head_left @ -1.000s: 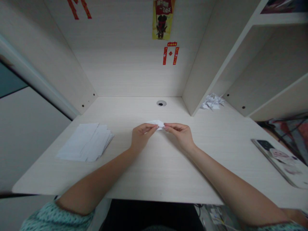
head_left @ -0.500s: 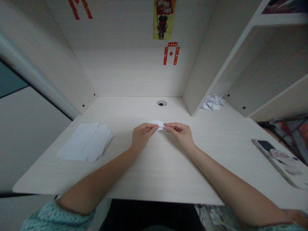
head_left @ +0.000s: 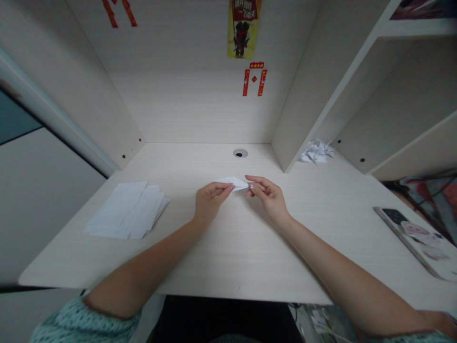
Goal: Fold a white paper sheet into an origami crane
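Note:
A small folded piece of white paper (head_left: 238, 183) is held just above the middle of the desk, its right end narrowing to a point. My left hand (head_left: 211, 197) pinches its left part between thumb and fingers, hiding some of that side. At the pointed right end, my right hand (head_left: 268, 193) grips the tip with thumb and a finger, while another finger stretches out above it. To the left lies a loose stack of white paper sheets (head_left: 124, 209) with uneven edges.
Beyond the divider panel (head_left: 303, 95), a heap of folded white paper pieces (head_left: 316, 151) sits at the back right. A phone (head_left: 417, 240) in a decorated case lies at the right. The desk (head_left: 235, 252) has a round cable hole (head_left: 240, 153) near the back wall.
My right hand has shifted slightly right along the paper and one finger has lifted away. More of the paper's pointed end shows. The left hand has barely moved.

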Motion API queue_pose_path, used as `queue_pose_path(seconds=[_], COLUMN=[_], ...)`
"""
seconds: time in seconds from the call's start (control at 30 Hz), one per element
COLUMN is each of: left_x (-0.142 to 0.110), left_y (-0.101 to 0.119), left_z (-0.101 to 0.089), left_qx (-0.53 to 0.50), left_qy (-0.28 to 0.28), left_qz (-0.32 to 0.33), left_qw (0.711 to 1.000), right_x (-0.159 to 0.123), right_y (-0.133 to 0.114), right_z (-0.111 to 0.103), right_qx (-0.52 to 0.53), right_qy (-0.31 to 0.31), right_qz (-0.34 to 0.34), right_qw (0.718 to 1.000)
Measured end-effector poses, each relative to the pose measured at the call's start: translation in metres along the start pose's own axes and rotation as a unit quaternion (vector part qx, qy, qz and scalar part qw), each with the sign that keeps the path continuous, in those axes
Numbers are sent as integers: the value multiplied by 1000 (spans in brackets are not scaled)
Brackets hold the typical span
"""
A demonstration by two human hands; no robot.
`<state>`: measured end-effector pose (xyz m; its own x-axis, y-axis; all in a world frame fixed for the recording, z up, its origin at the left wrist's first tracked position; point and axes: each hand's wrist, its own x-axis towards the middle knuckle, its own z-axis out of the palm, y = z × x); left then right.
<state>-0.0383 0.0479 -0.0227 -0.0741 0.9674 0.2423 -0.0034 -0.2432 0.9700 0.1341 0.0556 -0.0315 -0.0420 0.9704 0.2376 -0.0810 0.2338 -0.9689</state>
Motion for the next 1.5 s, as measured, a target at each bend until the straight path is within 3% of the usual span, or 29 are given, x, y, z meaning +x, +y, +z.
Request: queue_pose_path(seconds=[0.13, 0.4, 0.9, 1.23, 1.5], left_x=[1, -4, -4, -1, -3], left_y=[-1, 2, 2, -6, -2], left_z=[-1, 3, 5, 2, 2], left_qx=[-1, -18, -73, -60, -35], left_qy=[9, -33, -23, -34, -54], left_qz=[3, -37, -111, -94, -55], left_qw=[1000, 999, 991, 993, 996], right_x=[-2, -5, -2, -1, -4], right_y=[-5, -5, 6, 4, -2], right_z=[2, 10, 5, 5, 9], right_qx=[-5, 41, 20, 26, 19], right_qy=[-3, -5, 19, 24, -9], right_qz=[-15, 29, 51, 59, 20], right_qw=[1000, 999, 998, 998, 1000])
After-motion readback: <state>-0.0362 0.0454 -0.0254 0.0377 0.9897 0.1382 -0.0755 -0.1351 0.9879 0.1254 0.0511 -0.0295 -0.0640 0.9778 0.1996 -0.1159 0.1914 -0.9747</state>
